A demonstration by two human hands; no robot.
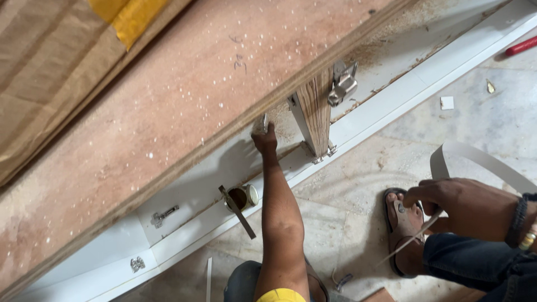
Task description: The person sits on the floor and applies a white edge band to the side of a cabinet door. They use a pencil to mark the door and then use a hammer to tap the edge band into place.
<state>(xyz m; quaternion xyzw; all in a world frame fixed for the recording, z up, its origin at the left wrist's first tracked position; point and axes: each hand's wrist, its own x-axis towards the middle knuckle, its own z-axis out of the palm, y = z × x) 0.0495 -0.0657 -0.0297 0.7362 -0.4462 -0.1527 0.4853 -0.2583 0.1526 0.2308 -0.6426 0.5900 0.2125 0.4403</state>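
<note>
While the left hand (264,138) reaches up under the edge of the reddish, dust-speckled plywood board (168,100), its fingers are curled around a small pale metal piece (260,123) pressed against the board's underside — what that piece is cannot be told. The right hand (456,204) sits low at the right, thumb and forefinger pinched on a thin, flat white edge-band strip (475,154) that loops up in a smooth curve behind it. Just beside the left forearm, a small round tin (244,197) of brown paste lies on the white laminate panel (369,120), with a flat metal blade (238,213) resting across its rim. 1 shiny hinge (342,84) hangs by an upright striped-wood divider (314,112). A sandalled foot (404,223) rests on the marbled stone floor (492,120).
</note>
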